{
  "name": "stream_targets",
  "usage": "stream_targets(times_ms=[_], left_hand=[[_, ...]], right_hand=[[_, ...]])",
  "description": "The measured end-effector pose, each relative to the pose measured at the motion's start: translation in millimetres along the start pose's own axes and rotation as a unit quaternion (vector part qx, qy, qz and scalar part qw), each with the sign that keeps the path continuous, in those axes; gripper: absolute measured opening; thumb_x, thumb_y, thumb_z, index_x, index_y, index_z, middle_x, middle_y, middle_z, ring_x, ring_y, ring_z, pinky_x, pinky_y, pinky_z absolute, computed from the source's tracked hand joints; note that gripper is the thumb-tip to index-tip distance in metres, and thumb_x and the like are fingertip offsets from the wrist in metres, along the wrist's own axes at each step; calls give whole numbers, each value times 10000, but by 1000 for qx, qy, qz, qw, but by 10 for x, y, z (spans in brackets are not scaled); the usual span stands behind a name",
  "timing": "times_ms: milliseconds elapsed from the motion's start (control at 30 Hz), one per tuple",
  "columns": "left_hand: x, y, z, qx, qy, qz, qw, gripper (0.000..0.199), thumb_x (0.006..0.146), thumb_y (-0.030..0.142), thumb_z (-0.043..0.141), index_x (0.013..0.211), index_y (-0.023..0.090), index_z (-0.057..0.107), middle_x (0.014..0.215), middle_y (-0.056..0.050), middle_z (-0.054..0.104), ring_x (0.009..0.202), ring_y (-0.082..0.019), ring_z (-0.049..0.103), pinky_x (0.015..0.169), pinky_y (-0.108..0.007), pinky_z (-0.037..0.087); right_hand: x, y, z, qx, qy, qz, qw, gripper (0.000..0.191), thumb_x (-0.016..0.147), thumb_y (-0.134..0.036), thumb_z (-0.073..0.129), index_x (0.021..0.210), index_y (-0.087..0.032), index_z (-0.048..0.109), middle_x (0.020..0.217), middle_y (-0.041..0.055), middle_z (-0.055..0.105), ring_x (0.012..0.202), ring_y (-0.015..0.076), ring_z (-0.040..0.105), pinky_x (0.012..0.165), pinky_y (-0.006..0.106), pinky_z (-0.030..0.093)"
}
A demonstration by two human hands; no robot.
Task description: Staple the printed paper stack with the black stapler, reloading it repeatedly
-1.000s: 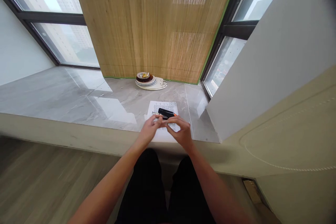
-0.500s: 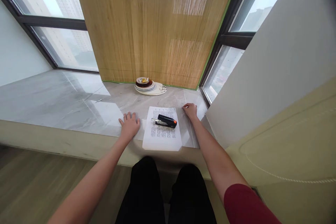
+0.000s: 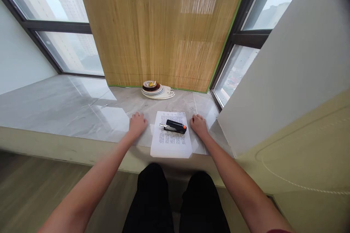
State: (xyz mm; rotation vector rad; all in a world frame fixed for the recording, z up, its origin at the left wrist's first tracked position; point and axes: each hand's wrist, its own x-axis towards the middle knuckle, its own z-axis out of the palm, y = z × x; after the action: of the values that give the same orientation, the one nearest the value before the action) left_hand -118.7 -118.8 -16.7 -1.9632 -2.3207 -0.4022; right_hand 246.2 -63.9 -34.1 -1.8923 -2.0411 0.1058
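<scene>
A black stapler (image 3: 176, 126) with an orange accent lies across a sheet of printed paper (image 3: 171, 149), its metal end pointing left. The paper's near edge juts slightly past the front of the marble sill. My left hand (image 3: 137, 124) rests on the sill to the left of the paper, fingers curled in and nothing seen in them. On the other side, close to the paper's right edge, my right hand (image 3: 199, 125) lies with its fingers folded in a loose fist. Neither hand touches the stapler.
A stack of plates (image 3: 153, 90) stands at the back of the sill (image 3: 79, 116), against a bamboo blind (image 3: 161, 36). A grey wall (image 3: 290, 65) closes off the right side. My knees are below the sill's front edge.
My left hand's spread fingers have curled in. My right hand has come down and nearer to the paper, its fingers folding. Stapler and paper stay in place on the sill.
</scene>
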Motion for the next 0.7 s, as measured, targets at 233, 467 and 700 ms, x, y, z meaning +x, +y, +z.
stream_targets(times_ms=[233,467,700], left_hand=[[814,83,168,-34,1,31,999,565,1043,152,439,1591,71,549,1644,-252,528,1504,-350,540,1214,-465,463],[784,115,241,-56,-13,76,995,495,985,23,409,1300,135,774,1379,-183,745,1356,-277,658,1186,-395,488],[327,218,177,-87,25,103,991,451,1026,51,411,1245,156,791,1224,-182,748,1233,-316,655,1094,-438,545]], right_hand=[[46,-64,-51,-33,-21,2,999,277,1088,-222,467,1113,-157,735,1220,163,735,1176,278,658,983,366,412],[53,-44,-57,-33,-17,-5,999,261,1080,-222,485,1100,-163,738,1199,146,746,1162,268,671,971,362,417],[65,-26,-36,-4,0,-8,1000,255,1054,-210,494,1025,-166,743,1161,155,755,1099,260,670,939,354,407]])
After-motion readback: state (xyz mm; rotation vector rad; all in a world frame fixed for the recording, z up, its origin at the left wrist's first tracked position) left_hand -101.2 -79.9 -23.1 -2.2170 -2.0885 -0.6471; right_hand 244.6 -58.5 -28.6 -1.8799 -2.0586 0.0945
